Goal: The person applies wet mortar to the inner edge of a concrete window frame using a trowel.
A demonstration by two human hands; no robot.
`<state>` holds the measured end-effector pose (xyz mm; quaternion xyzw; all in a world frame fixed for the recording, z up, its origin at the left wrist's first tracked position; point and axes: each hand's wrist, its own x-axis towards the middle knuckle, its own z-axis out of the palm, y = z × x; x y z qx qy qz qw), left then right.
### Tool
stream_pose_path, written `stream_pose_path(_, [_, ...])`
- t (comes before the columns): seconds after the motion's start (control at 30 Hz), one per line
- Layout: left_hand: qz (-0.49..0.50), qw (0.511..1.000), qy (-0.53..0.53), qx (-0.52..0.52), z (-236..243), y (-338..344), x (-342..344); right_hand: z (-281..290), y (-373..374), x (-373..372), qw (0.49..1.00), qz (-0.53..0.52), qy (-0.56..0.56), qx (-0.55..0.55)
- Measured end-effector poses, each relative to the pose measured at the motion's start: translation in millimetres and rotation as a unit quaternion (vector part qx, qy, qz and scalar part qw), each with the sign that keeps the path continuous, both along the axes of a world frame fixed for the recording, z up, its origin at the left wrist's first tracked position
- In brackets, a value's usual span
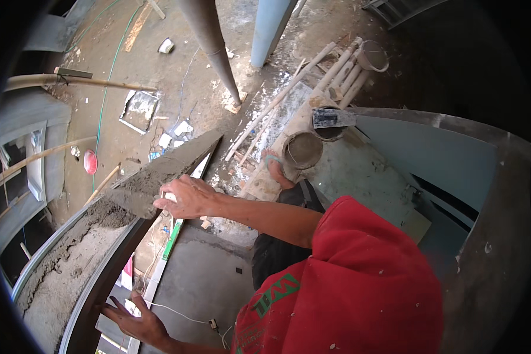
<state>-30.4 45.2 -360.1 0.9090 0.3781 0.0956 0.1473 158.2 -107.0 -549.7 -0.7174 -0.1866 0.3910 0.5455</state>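
Note:
My right hand (189,197) is closed around the pale handle of a trowel (137,203). Its grey, mortar-smeared blade rests at the top of a narrow wall ledge, and wet mortar hides much of its outline. Rough mortar (94,227) covers the ledge (47,301) around and below the blade, between straight metal-like edge strips. Lower down, my left hand (137,321) has its fingers spread beside the dark side face of the ledge and holds nothing. Whether its fingertips touch that face I cannot tell. Close to the ledge runs a long straightedge with a green part (172,239).
A mortar bucket (302,150) stands on the planks near my sandalled foot (275,168), with a flat trowel (333,118) across another bucket beside it. Bamboo poles (342,71), a round post (212,41) and a blue column (271,29) rise beyond. A white cable (183,312) hangs near my left hand.

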Motion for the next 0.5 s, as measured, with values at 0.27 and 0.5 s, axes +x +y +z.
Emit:
stream_pose_path(0.27, [0.015,0.999,0.040,0.008,1,-5,14,-72,-28,-9,0.981,0.025,0.110,-0.158])
stream_pose_path(0.5, [-0.002,0.999,0.036,0.011,3,8,6,-113,-65,-49,0.989,-0.026,0.079,-0.126])
